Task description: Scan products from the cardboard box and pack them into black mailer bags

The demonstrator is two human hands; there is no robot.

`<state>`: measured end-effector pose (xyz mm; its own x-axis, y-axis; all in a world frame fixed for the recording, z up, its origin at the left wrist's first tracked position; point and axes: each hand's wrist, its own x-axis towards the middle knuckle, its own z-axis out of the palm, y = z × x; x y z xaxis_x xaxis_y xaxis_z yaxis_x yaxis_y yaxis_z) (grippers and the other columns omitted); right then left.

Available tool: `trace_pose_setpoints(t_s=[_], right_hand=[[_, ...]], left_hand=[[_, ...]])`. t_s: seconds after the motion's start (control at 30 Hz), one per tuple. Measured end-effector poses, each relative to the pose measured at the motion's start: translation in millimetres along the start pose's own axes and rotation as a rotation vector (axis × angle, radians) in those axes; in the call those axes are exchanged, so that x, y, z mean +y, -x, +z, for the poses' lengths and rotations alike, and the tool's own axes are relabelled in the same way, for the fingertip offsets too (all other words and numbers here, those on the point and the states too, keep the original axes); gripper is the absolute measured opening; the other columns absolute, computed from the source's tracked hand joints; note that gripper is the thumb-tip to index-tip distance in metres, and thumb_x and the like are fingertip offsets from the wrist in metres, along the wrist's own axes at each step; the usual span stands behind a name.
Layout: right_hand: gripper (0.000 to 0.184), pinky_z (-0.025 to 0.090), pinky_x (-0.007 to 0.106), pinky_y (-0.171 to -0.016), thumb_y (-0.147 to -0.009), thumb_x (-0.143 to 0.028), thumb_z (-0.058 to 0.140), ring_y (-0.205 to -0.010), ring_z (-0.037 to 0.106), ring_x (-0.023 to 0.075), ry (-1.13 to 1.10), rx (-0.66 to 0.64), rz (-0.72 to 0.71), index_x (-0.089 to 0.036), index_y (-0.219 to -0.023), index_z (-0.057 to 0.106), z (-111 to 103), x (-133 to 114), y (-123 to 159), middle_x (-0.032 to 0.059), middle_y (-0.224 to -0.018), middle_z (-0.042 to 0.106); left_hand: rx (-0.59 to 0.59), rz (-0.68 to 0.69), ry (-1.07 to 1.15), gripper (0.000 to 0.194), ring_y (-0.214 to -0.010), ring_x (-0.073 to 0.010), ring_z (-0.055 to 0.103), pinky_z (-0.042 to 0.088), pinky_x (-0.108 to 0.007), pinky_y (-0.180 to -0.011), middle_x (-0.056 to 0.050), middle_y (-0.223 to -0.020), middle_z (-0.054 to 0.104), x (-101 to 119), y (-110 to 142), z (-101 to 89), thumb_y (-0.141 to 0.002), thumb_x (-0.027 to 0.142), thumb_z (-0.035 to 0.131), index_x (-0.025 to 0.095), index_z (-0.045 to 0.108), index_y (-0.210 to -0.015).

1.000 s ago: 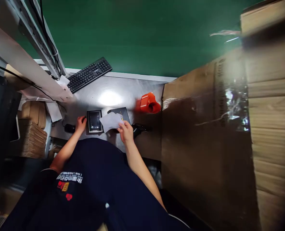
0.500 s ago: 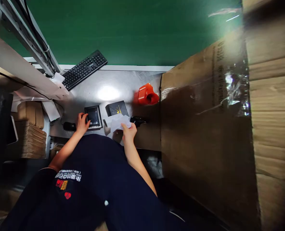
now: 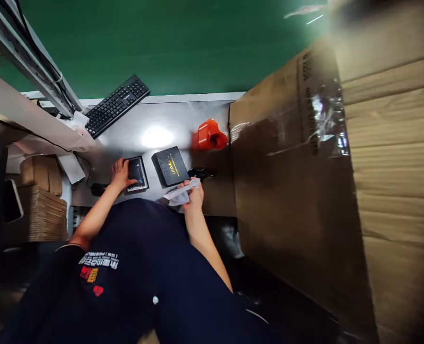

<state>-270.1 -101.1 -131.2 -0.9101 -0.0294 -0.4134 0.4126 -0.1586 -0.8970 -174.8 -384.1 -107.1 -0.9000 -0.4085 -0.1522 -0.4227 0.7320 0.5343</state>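
My left hand (image 3: pixel 120 173) rests on the left edge of a small open black box (image 3: pixel 136 172) with a dark device inside; its fingers are curled on the box. My right hand (image 3: pixel 194 195) pinches a white sheet of paper (image 3: pixel 179 193), held low near the table's front edge. Between the hands lies a black box lid with gold print (image 3: pixel 170 165), now uncovered. A dark handheld object (image 3: pixel 201 173) lies just beyond my right hand.
A black keyboard (image 3: pixel 115 104) sits at the back left of the metal table (image 3: pixel 162 134). An orange tape dispenser (image 3: pixel 209 135) stands by a large taped cardboard box (image 3: pixel 287 191) on the right. Stacked flat cartons (image 3: pixel 43 210) are at the left, under a shelf (image 3: pixel 26 114).
My right hand drew the white paper back toward the table's front edge, uncovering the black lid. My left hand slid further onto the open box. The view shifted left.
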Motion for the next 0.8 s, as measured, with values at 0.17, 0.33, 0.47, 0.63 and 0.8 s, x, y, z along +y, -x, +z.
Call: trace_pose_setpoints(t_s=[0.17, 0.33, 0.47, 0.63, 0.8], right_hand=[[0.050, 0.059, 0.042, -0.077, -0.071, -0.055, 0.069, -0.067, 0.053, 0.0188, -0.122, -0.187, 0.002, -0.026, -0.068, 0.028, 4, -29, 17, -0.0029, -0.069, 0.041], [0.048, 0.056, 0.043, -0.088, -0.076, -0.054, 0.066, -0.090, 0.060, 0.0217, -0.120, -0.261, -0.021, -0.025, -0.066, 0.029, 14, -47, 25, 0.0018, -0.088, 0.055], [0.051, 0.056, 0.033, -0.085, -0.071, -0.045, 0.076, -0.092, 0.062, 0.0170, -0.308, -0.314, -0.005, -0.022, -0.062, 0.032, 30, -58, 27, -0.0007, -0.091, 0.060], [0.030, 0.058, 0.030, -0.085, -0.062, -0.032, 0.085, -0.091, 0.068, 0.0162, -0.327, -0.388, -0.033, -0.024, -0.068, 0.057, 57, -68, 26, -0.0025, -0.095, 0.071], [0.053, 0.056, 0.027, -0.067, -0.061, -0.026, 0.078, -0.075, 0.068, 0.0160, -0.201, -0.307, 0.132, -0.027, -0.113, 0.067, 70, -72, 17, -0.0045, -0.086, 0.074]], left_hand=[[-0.012, -0.014, -0.060, 0.098, -0.143, -0.0488, 0.041, 0.030, -0.064, -0.122, -0.024, -0.151, 0.047, 7, -11, -9.1, -0.052, 0.030, 0.105, 0.018, 0.054, -0.135], [-0.009, 0.077, 0.107, 0.067, -0.137, -0.0411, 0.049, 0.039, -0.054, -0.117, -0.018, -0.144, 0.054, 53, 2, -32.8, -0.074, 0.043, 0.092, 0.020, 0.061, -0.129], [-0.287, 0.135, 0.466, 0.048, -0.105, -0.0251, 0.066, 0.054, -0.037, -0.092, -0.007, -0.115, 0.068, 92, 20, -34.1, -0.079, 0.051, 0.083, 0.022, 0.067, -0.113], [-0.389, -0.087, 0.915, 0.051, -0.080, -0.0189, 0.066, 0.053, -0.031, -0.077, -0.002, -0.085, 0.072, 101, 18, -16.6, -0.061, 0.053, 0.091, 0.019, 0.065, -0.089], [-0.191, -0.211, 1.125, 0.049, -0.078, -0.0194, 0.069, 0.054, -0.033, -0.076, -0.004, -0.084, 0.077, 85, 4, -17.9, -0.060, 0.051, 0.093, 0.018, 0.075, -0.092]])
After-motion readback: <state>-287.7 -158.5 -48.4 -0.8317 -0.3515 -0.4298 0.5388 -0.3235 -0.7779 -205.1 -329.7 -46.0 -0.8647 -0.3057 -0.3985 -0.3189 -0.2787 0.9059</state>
